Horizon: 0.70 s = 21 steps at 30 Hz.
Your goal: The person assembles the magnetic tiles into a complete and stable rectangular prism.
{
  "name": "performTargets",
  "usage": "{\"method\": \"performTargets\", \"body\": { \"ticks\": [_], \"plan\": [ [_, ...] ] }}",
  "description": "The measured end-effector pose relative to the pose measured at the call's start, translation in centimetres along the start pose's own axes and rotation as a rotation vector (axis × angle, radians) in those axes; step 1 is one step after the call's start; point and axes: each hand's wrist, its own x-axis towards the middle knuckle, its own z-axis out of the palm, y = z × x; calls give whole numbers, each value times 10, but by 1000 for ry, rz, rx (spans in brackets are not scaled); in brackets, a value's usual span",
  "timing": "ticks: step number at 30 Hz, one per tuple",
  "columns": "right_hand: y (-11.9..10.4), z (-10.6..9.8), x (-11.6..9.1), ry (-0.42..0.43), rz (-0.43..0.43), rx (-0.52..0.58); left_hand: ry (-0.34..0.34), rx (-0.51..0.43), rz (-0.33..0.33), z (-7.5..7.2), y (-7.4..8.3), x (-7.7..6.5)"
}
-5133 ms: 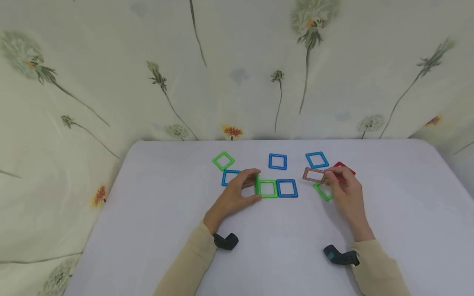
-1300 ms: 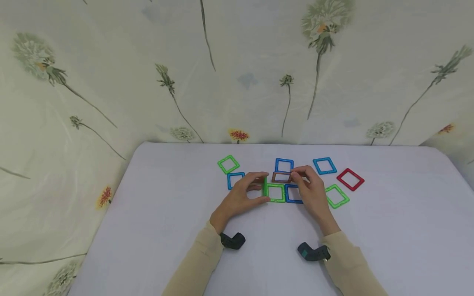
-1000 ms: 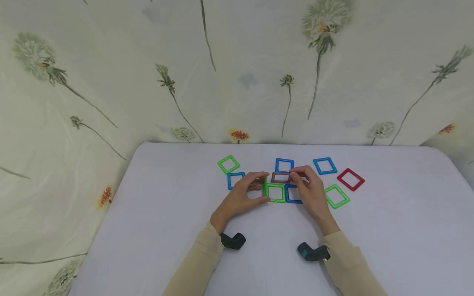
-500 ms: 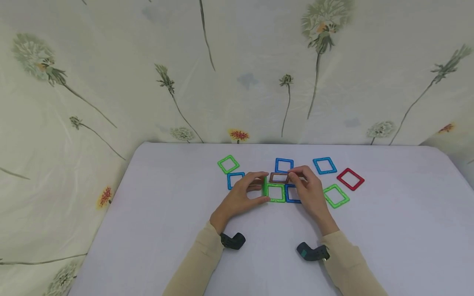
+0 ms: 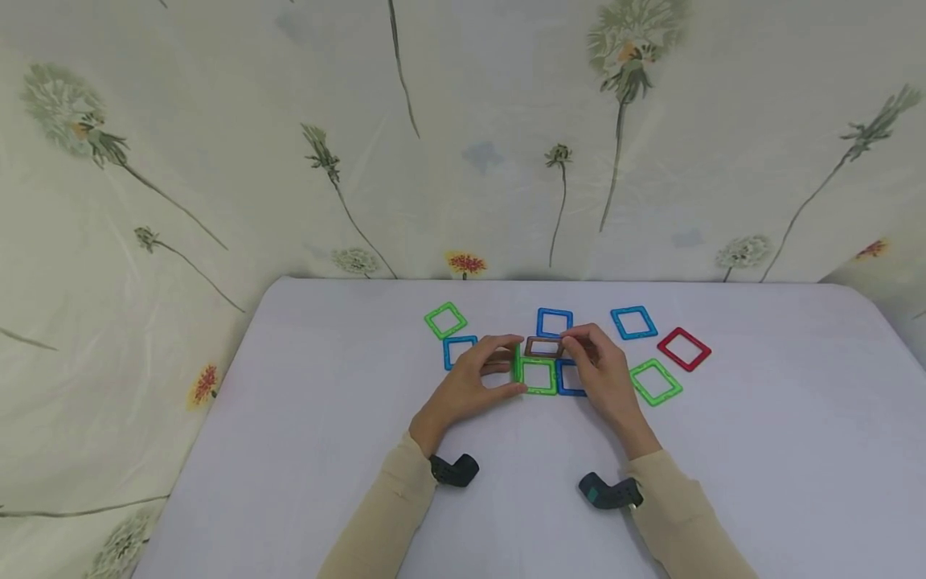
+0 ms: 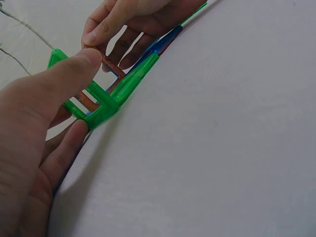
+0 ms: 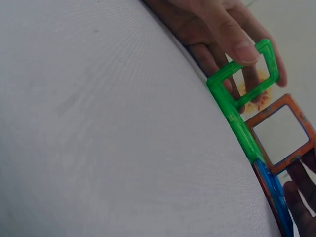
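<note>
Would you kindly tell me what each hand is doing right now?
Left hand: closed, holding the upright green frame between thumb and fingers.
Right hand: closed, pinching the orange-brown frame.

Head view: high, farther back, facing forward and down across worktop (image 5: 528,507). Wrist views: low, close, tilted, sharing upright green square (image 6: 106,112).

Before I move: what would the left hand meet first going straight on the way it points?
Past the upright green frame it holds, the left hand would likely meet the orange-brown frame, pinched by the right hand; depth is unclear.
</note>
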Motion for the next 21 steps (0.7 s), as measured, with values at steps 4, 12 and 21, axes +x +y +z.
{"method": "performTargets", "body": {
  "ticks": [4,12,21],
  "plan": [
    [0,0,-1,-3,-2,-5,0,-13,-3,0,2,0],
    [2,0,-1,-19,0,5,1,-22,-7,0,0,-1],
    [3,0,-3,-34,23,-2,0,-28,3,1,-2,-1]
  ]
}}
